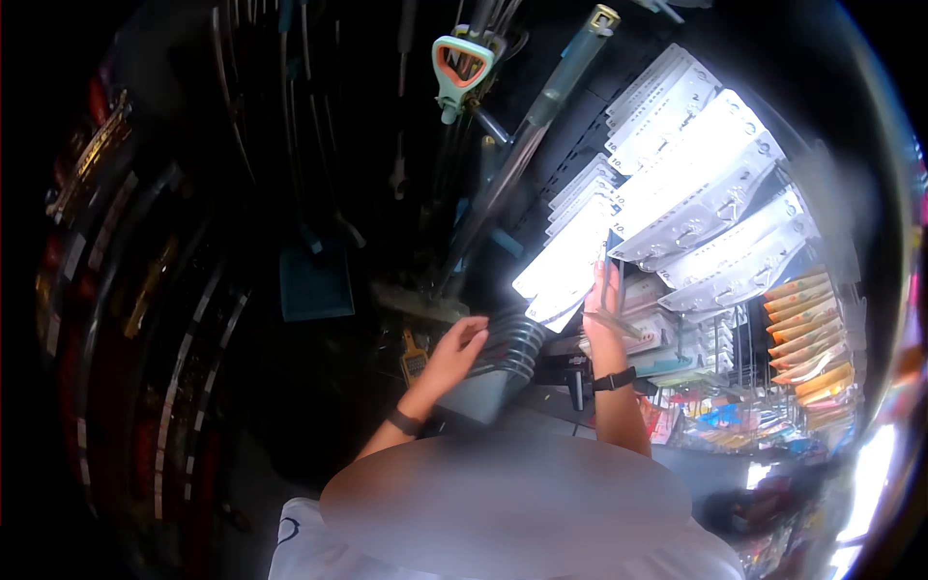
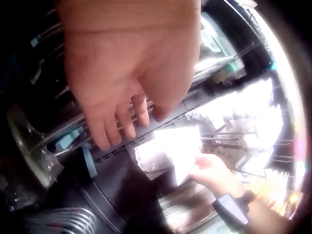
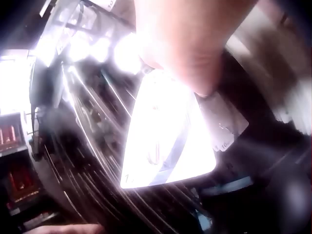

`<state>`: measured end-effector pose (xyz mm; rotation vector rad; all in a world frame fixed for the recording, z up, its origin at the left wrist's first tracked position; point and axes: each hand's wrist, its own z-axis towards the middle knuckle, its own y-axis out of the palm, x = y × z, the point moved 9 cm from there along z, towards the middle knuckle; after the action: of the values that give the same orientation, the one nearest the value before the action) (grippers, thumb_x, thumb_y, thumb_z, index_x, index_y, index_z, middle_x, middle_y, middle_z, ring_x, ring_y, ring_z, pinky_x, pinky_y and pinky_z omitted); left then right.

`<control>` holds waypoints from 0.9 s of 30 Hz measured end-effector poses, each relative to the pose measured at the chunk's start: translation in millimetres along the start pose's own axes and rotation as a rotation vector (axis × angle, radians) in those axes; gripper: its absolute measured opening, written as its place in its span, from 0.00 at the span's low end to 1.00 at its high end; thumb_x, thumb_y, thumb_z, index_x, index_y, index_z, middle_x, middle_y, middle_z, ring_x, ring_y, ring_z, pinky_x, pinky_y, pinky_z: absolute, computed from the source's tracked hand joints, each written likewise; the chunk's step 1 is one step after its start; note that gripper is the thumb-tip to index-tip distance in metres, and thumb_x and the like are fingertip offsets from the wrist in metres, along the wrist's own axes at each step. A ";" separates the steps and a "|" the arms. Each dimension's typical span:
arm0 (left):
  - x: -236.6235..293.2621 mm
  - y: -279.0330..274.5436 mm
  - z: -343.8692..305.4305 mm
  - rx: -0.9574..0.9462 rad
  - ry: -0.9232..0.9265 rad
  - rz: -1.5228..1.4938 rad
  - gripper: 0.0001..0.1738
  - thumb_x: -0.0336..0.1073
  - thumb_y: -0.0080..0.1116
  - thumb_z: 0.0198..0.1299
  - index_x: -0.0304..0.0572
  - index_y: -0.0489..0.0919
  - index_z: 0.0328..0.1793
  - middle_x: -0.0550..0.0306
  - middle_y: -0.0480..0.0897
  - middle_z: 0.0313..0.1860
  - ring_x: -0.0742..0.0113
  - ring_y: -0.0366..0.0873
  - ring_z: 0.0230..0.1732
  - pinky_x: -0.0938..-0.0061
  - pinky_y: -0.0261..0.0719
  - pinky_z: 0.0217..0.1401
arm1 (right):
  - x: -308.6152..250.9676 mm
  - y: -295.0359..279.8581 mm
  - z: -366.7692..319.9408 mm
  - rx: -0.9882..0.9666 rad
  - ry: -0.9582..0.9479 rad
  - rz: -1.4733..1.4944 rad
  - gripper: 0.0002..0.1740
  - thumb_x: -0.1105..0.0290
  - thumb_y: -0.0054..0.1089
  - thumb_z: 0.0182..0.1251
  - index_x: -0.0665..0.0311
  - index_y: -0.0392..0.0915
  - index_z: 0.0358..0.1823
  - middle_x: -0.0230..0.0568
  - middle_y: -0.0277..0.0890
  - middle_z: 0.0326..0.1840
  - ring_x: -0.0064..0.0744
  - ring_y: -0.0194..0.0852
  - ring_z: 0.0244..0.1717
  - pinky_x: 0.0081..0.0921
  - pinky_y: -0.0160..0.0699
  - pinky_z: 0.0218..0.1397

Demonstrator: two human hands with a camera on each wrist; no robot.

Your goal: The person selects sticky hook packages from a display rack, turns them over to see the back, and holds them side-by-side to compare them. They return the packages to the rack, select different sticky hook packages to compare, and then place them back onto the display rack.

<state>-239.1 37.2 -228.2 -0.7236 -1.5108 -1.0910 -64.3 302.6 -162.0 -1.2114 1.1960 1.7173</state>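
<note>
My right hand (image 1: pixel 603 307) is at the rack on the right and grips a white carded hook pack (image 3: pixel 168 136). In the right wrist view the thumb lies over the card's upper edge; glare washes out most of its print. Behind it hang more white cards (image 1: pixel 570 251), overlapping it in the head view. My left hand (image 1: pixel 457 350) is raised in mid-air to the left, holding nothing, its fingers loosely bent. The left wrist view shows its palm and fingers (image 2: pixel 111 131) apart from the right hand and card.
Rows of white carded packs (image 1: pixel 696 184) hang at the right, with orange packets (image 1: pixel 812 338) beyond. Below the hands is a stack of curved dark rims (image 1: pixel 522 343). A blue dustpan (image 1: pixel 317 282) and long handles (image 1: pixel 541 116) hang ahead and left.
</note>
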 end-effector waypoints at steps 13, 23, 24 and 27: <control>-40.5 55.5 168.0 0.116 0.083 0.221 0.28 0.45 0.50 0.75 0.30 0.68 0.71 0.49 0.78 0.62 0.66 0.75 0.59 0.73 0.71 0.64 | 12.3 -0.5 -33.4 -0.041 0.219 -0.049 0.24 0.53 0.53 0.77 0.59 0.68 0.65 0.32 0.71 0.56 0.25 0.71 0.59 0.26 0.71 0.52; -39.6 83.0 152.9 -0.210 0.011 -0.162 0.13 0.27 0.56 0.69 0.32 0.77 0.58 0.56 0.85 0.46 0.72 0.81 0.48 0.77 0.78 0.51 | 57.2 -38.6 -53.2 -0.034 0.052 -0.265 0.13 0.78 0.63 0.66 0.68 0.73 0.51 0.37 0.77 0.45 0.23 0.74 0.43 0.21 0.76 0.46; -39.1 83.4 149.1 -0.200 0.019 -0.145 0.13 0.26 0.55 0.70 0.33 0.77 0.58 0.57 0.85 0.46 0.74 0.81 0.48 0.78 0.78 0.51 | 49.1 -37.8 -57.3 -0.008 -0.006 -0.306 0.13 0.79 0.65 0.65 0.67 0.73 0.48 0.35 0.76 0.42 0.22 0.73 0.41 0.21 0.75 0.44; -34.8 81.7 135.8 -0.146 0.055 -0.100 0.12 0.24 0.53 0.71 0.35 0.75 0.59 0.60 0.84 0.46 0.76 0.81 0.47 0.81 0.78 0.51 | 31.6 -37.1 -68.8 -0.003 -0.060 -0.498 0.13 0.78 0.65 0.65 0.67 0.73 0.48 0.35 0.77 0.41 0.22 0.74 0.41 0.22 0.75 0.43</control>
<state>-214.4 197.0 -240.2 -0.7182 -1.4439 -1.2971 -20.2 250.5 -211.7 -1.3157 0.7703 1.3684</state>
